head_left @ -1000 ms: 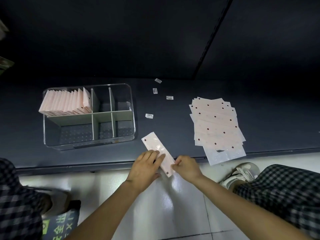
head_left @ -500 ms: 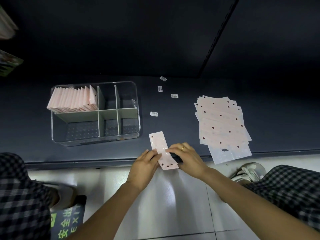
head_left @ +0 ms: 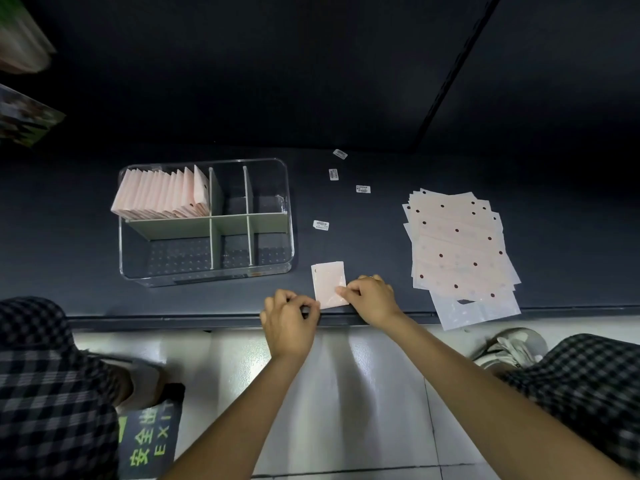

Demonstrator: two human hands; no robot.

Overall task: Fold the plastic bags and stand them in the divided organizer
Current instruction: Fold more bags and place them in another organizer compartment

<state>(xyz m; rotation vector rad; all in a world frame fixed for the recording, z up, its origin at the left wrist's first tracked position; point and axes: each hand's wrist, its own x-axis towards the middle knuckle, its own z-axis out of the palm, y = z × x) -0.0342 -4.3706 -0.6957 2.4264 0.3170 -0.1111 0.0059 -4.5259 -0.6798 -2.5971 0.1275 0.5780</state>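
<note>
A pink plastic bag (head_left: 329, 282), folded into a small rectangle, lies near the front edge of the dark shelf. My right hand (head_left: 372, 299) pinches its right edge. My left hand (head_left: 289, 315) sits at the bag's lower left corner with fingers curled; whether it grips the bag is unclear. A clear divided organizer (head_left: 289, 237) stands to the left, with several folded pink bags (head_left: 162, 195) upright in its back left compartment. A stack of unfolded dotted bags (head_left: 457, 244) lies to the right.
Small white labels (head_left: 321, 225) are scattered on the dark shelf (head_left: 363, 237) between organizer and stack. The other organizer compartments hold nothing. My checked trouser legs and shoes (head_left: 509, 344) are below, on a pale tiled floor with a green exit sign (head_left: 149, 441).
The long folded strip has been folded in half into a short rectangle. My left hand pulled back from the strip and curled; my right hand now holds the bag's right edge.
</note>
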